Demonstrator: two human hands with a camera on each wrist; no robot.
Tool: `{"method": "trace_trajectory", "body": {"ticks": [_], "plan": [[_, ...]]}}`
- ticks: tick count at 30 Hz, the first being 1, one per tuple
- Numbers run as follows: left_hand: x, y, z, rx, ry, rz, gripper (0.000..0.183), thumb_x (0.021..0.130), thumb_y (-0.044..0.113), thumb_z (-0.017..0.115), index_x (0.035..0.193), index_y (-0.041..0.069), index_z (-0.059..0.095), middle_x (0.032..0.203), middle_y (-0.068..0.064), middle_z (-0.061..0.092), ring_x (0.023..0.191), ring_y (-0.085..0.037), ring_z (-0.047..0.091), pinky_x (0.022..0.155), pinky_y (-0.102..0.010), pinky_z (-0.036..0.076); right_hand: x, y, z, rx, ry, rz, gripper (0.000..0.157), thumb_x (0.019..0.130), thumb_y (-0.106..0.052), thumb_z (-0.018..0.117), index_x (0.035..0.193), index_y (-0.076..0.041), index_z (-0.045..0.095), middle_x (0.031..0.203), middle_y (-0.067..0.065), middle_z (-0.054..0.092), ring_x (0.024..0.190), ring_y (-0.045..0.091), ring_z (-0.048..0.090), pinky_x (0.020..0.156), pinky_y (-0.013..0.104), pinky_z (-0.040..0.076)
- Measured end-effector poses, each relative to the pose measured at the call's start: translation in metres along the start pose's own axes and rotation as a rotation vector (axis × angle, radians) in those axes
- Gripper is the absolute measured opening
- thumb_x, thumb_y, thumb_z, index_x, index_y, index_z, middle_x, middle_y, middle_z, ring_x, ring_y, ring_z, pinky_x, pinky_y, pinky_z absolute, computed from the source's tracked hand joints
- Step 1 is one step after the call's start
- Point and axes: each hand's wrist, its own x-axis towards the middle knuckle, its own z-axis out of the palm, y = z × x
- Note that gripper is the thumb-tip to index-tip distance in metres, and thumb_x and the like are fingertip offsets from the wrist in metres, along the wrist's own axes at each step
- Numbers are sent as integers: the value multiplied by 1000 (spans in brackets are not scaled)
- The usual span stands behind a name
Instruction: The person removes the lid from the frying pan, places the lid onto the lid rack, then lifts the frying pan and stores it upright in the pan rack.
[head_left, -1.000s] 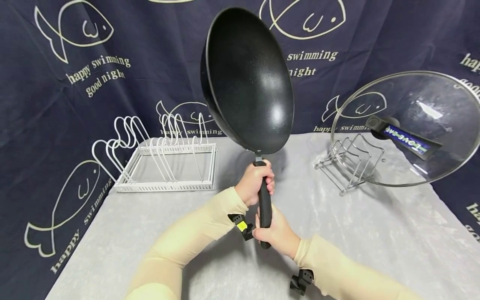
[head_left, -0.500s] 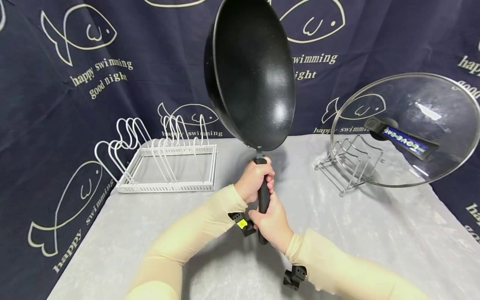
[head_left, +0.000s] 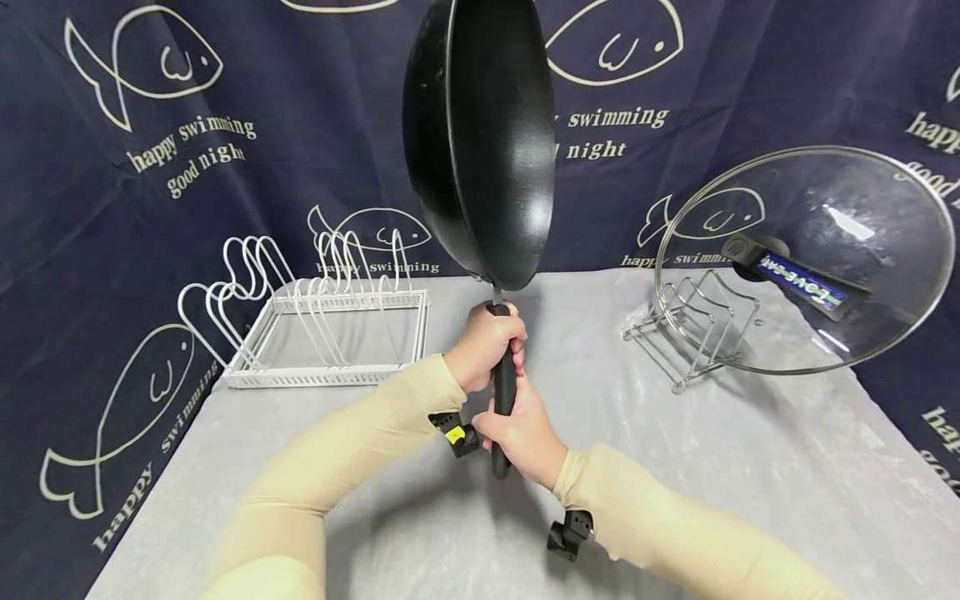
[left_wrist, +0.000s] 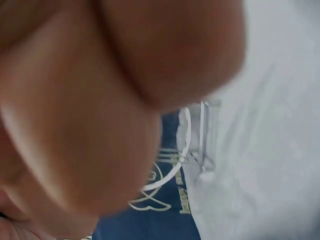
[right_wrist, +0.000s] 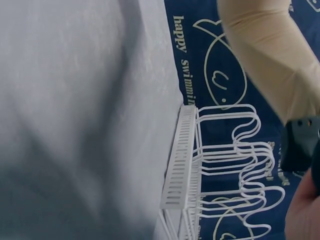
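Note:
A black wok (head_left: 502,150) is held up off the table, its bowl upright and turned partly side-on, its top cut off by the head view's edge. My left hand (head_left: 486,346) grips the upper part of its black handle (head_left: 505,387), just below the bowl. Lower down, my right hand (head_left: 528,433) wraps the same handle, thumb across it. In the left wrist view, blurred fingers (left_wrist: 80,115) fill much of the picture. Only a bit of the right hand (right_wrist: 302,212) shows at the right wrist view's edge.
A white wire rack (head_left: 322,375) stands at the left of the grey table (head_left: 600,375). On the right, a small metal rack (head_left: 690,333) holds a glass lid (head_left: 885,283) upright. A dark fish-print curtain (head_left: 262,192) hangs behind.
The wok has turned so that more of its outer side shows, and it has shifted slightly left with both hands. The right hand has slid up the handle, closer to the left.

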Motion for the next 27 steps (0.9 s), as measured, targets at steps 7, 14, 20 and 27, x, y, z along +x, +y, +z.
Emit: {"method": "trace_trajectory", "body": {"ticks": [7,14,20,27], "plan": [[-3,7,-5,51,62,28,25,74,-5,45,54,8,38,48,-4,42,35,-12,47,39,-23,44,8,5,-3,104,-162,-40,29,72,10,53,90,-4,35,57,3,43,44,10,49,48,24,43],[-8,15,-13,79,83,48,21,73,-3,44,55,7,38,48,-4,43,36,-13,48,40,-25,46,12,0,0,150,-239,-41,25,72,8,53,87,-3,37,60,1,44,45,9,50,49,23,46],[-11,18,-21,78,80,50,20,74,-3,44,56,6,40,47,-5,44,37,-15,49,42,-26,47,16,-1,6,180,-277,-36,24,72,9,53,86,-3,37,60,0,45,47,9,51,51,24,47],[-14,26,-32,54,107,41,20,74,-4,44,56,5,41,47,-6,44,38,-16,49,43,-27,48,24,-9,9,128,-373,-30,21,73,7,54,85,-4,39,57,-1,49,49,10,53,55,27,48]]}}
